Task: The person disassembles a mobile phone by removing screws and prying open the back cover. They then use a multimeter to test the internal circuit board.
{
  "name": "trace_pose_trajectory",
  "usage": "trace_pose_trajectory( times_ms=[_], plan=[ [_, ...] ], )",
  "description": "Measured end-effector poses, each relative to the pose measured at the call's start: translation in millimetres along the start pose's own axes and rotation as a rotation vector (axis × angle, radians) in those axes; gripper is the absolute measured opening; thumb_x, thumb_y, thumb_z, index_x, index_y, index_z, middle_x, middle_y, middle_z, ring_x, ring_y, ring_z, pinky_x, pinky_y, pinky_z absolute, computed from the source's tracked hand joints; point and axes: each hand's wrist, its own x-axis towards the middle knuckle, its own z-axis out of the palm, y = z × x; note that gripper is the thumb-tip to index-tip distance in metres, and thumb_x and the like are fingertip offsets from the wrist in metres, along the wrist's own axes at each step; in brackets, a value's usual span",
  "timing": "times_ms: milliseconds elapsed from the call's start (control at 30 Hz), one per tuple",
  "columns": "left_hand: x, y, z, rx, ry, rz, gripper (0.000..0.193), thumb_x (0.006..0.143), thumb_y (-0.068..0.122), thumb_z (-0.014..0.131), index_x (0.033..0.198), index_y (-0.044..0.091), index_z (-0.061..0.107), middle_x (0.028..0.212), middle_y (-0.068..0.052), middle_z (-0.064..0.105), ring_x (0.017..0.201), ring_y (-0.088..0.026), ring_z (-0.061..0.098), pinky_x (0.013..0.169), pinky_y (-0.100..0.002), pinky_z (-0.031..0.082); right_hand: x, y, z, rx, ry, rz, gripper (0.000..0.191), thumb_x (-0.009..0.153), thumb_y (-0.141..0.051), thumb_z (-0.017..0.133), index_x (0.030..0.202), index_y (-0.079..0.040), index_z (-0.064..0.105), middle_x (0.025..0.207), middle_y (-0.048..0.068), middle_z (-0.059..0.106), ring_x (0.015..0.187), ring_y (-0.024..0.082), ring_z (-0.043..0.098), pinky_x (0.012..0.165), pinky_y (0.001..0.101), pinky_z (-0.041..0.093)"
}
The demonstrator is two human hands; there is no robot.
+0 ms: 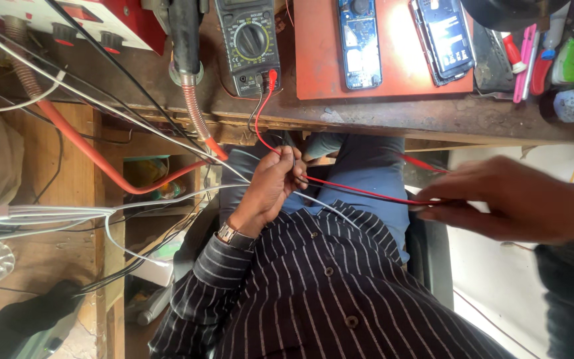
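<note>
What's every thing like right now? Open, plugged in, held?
multimeter: lying on the bench, red lead plugged in.
red lead: stretched between both hands.
left hand: closed around the red lead.
right hand: pinching the red lead.
two phones: backs off, lying on the red mat.

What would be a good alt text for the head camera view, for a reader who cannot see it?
Two hands stretch a red lead below a workbench: the left hand grips it near a multimeter, the right hand pinches it farther along. Two opened phones lie on a red mat on the bench.
</note>
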Motion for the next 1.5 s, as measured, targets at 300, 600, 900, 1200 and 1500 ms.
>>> trace_pose_trajectory(
  times_ms=[300,600,900,1200,1500],
  plan=[
    [-0.5,7.7,-8.8,0.057,0.101,-0.035,0.022,0.109,0.03,0.047,0.105,0.009,0.054,0.076,0.003,0.052,0.069,-0.009,0.051,0.068,-0.029,0.05,-67.9,49.2,10.2,-0.304,0.411,0.146,0.025,0.089,-0.03,0.074,0.112,-0.019,0.078,0.085,-0.002,0.081,0.075,0.013,0.072,0.071,0.0311,0.058],
    [3.3,8.4,-9.2,0.135,0.159,-0.063,0.024,0.108,0.03,0.047,0.11,0.007,0.055,0.081,0.0,0.056,0.07,-0.01,0.05,0.069,-0.03,0.051,-58.5,23.4,-1.4,-0.362,0.638,0.131,0.021,0.089,-0.024,0.075,0.109,-0.016,0.078,0.088,-0.001,0.08,0.077,0.014,0.071,0.075,0.0332,0.055],
    [-30.4,30.8,2.3,1.068,0.225,0.156,0.05,0.099,0.04,0.065,0.124,-0.003,0.059,0.104,-0.017,0.07,0.078,-0.019,0.07,0.07,-0.033,0.057,-40.6,-2.8,-5.8,-0.385,0.823,0.038,0.017,0.09,-0.018,0.076,0.106,-0.013,0.078,0.091,0.001,0.078,0.08,0.016,0.069,0.078,0.0353,0.052],
    [-66.4,87.9,81.2,1.12,0.073,0.664,0.031,0.096,0.016,0.076,0.125,0.008,0.069,0.108,-0.01,0.076,0.087,-0.021,0.078,0.074,-0.033,0.064,13.9,-48.5,-10.3,-0.384,1.064,-0.458,0.013,0.09,-0.012,0.077,0.103,-0.01,0.078,0.094,0.003,0.077,0.082,0.017,0.068,0.082,0.0374,0.049],
    [-32.8,88.3,109.9,0.962,-0.188,1.036,0.053,0.094,0.007,0.082,0.141,0.008,0.059,0.135,-0.009,0.068,0.125,-0.022,0.068,0.11,-0.034,0.056,74.1,-62.8,0.2,-0.069,1.133,-0.497,0.013,0.089,-0.008,0.078,0.101,-0.003,0.075,0.091,0.007,0.075,0.08,0.016,0.067,0.084,0.0397,0.044]
  ],
)
